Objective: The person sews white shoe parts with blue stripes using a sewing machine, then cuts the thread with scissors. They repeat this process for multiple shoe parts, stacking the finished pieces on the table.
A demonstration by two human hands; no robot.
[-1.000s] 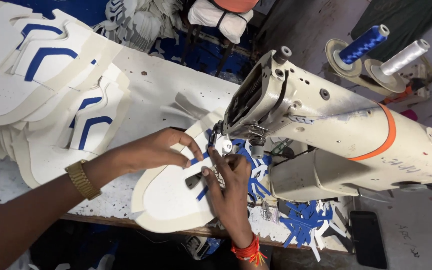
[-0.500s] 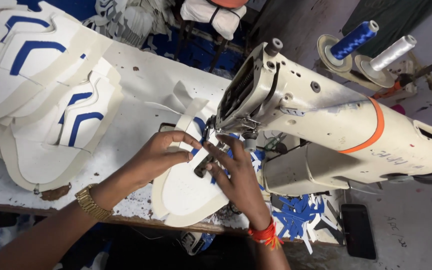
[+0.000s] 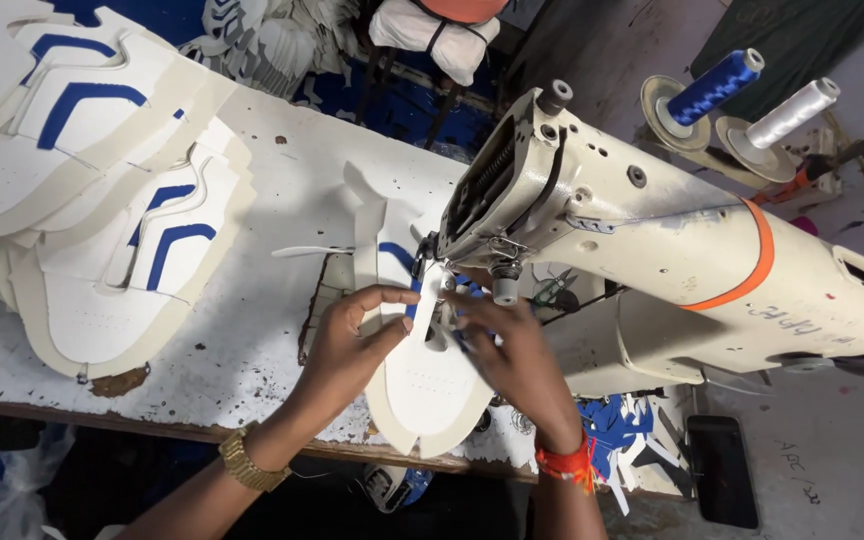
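Two hands on one white shoe-upper panel (image 3: 430, 385) under needle head of cream sewing machine (image 3: 652, 250), near table edge. Left hand (image 3: 352, 340) flat on panel's left side, fingers spread and curled, pinching edge near blue strip (image 3: 397, 258). Right hand (image 3: 512, 355) presses panel from right, fingertips by presser foot; exact grip unclear. Stitching looks mid-way, seam progress hidden by hands. Stack of blue-striped panels (image 3: 102, 220) lies far left; blue thread spool (image 3: 712, 88) and white thread spool (image 3: 790, 113) far right.
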